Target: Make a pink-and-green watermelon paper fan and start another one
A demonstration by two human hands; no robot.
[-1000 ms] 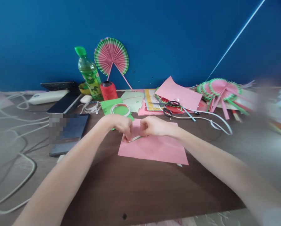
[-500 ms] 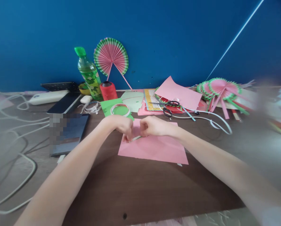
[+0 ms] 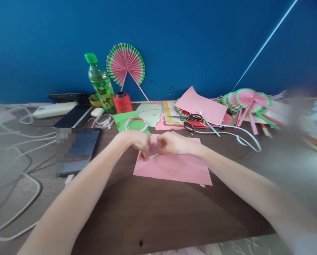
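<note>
A pink sheet of paper (image 3: 174, 168) lies flat on the brown table. Over its upper left part, my left hand (image 3: 141, 144) and my right hand (image 3: 171, 142) are close together, fingers pinched. A short white strip (image 3: 154, 155) stretches between their fingertips, just above or on the paper; both hands hold its ends. Behind my left hand, a roll of white tape (image 3: 126, 124) rests on a green sheet (image 3: 119, 119).
Scissors (image 3: 189, 126) and more paper (image 3: 202, 106) lie behind my right hand. Folded fans (image 3: 247, 101) are at the back right. A green bottle (image 3: 101, 85), red spool (image 3: 122, 103), tablet (image 3: 84, 152) and white cables (image 3: 37, 184) stand or lie on the left.
</note>
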